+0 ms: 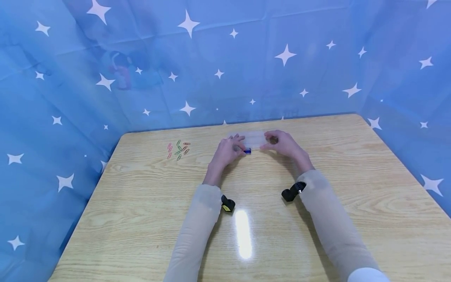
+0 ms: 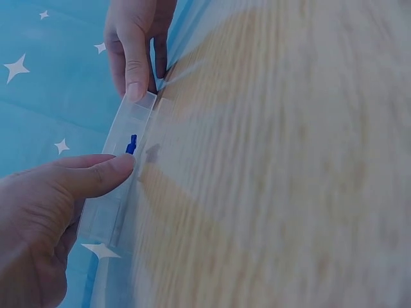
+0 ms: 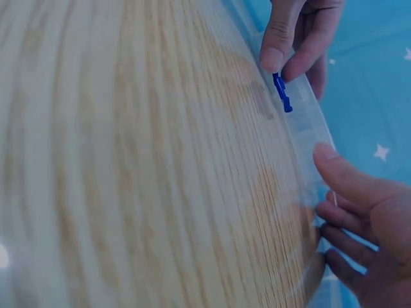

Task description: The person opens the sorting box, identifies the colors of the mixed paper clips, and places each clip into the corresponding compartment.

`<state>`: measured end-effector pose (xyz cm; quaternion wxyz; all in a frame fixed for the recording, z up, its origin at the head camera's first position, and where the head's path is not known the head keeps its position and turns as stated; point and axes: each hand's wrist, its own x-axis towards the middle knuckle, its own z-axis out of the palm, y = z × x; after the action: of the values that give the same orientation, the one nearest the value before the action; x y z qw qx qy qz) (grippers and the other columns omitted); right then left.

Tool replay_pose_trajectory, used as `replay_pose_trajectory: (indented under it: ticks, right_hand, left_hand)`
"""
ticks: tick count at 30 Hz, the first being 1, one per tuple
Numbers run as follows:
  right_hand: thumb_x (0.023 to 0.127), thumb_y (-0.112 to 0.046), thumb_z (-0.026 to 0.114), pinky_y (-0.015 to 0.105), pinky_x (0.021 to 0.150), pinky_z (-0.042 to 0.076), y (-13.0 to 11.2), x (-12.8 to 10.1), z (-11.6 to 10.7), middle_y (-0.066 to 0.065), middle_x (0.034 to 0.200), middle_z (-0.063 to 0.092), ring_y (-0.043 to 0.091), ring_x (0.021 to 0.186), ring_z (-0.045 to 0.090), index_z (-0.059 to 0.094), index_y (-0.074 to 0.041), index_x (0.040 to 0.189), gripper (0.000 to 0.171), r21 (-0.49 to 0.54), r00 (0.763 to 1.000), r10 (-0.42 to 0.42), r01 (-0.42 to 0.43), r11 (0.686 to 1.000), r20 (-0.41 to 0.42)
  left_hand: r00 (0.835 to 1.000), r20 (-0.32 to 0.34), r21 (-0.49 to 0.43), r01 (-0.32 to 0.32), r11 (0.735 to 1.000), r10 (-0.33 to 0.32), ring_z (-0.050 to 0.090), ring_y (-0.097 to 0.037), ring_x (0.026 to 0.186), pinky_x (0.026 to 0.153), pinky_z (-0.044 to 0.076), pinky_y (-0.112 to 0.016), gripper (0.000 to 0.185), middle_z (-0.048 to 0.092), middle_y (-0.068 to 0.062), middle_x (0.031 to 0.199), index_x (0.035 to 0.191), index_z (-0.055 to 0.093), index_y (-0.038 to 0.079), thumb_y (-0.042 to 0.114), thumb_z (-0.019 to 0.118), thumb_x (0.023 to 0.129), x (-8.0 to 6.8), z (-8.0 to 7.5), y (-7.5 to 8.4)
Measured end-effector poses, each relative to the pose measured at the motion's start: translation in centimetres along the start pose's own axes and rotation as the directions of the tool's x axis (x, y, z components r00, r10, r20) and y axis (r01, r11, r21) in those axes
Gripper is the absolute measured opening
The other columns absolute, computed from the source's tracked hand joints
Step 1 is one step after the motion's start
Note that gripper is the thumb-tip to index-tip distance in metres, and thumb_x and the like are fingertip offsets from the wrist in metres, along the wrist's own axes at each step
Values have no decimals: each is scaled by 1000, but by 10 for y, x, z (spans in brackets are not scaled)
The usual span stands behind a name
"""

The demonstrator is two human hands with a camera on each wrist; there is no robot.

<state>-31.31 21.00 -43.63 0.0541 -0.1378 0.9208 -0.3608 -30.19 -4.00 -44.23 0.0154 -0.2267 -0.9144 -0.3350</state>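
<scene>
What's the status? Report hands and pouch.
Left hand pinches blue slider. Right hand holds clear pouch. Paper clips lie apart, left.

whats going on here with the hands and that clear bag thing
A person holds a clear zip bag flat on the wooden table with both hands. The left hand pinches the blue slider on the bag's edge, while the right hand holds the other end. A small pile of coloured paper clips lies apart on the left.

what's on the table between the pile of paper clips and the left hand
Nothing: in the head view, bare wood of the table separates the paper clips from the left hand, which holds a clear zip bag by its blue slider.
</scene>
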Motion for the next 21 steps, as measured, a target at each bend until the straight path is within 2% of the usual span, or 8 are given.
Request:
replay_pose_trajectory:
  ticks: [3, 10, 17, 21]
  right_hand:
    - [90, -33, 78, 40, 79, 41, 1, 0, 1, 15, 115, 58, 28, 92, 48, 53, 0, 143, 68, 19, 1000, 4, -4, 1000, 2]
    - [89, -34, 79, 49, 102, 43, 2, -1, -1, 20, 135, 56, 32, 116, 53, 51, 0, 145, 71, 29, 1000, 19, -19, 999, 10]
    - [90, -32, 79, 49, 102, 45, 1, -1, 0, 22, 131, 58, 35, 116, 56, 52, 2, 143, 69, 43, 1000, 8, -9, 999, 11]
    - [89, -33, 80, 49, 102, 45, 2, -1, 1, 21, 130, 59, 34, 116, 56, 52, 1, 144, 70, 54, 1000, 9, -10, 998, 16]
  left_hand:
    - [1000, 4, -1, -3, 1000, 3, 37, -29, 145, 121, 22, -46, 10, 57, -2, 144, 95, 81, 11, 16, 81, 87, 0, 0, 0]
    - [1000, 8, 11, -18, 1000, 18, 40, -22, 144, 121, 24, -43, 7, 58, -1, 143, 96, 81, 11, 12, 78, 89, 0, 1, -1]
    - [1000, -10, 12, -22, 1000, 22, 44, -20, 141, 116, 34, -39, 8, 61, -2, 140, 97, 78, 11, 7, 73, 92, -2, -2, -1]
    - [1000, -27, 37, -9, 999, 10, 49, -24, 136, 112, 39, -39, 22, 62, -5, 138, 112, 74, 11, 6, 74, 91, -3, -3, -1]
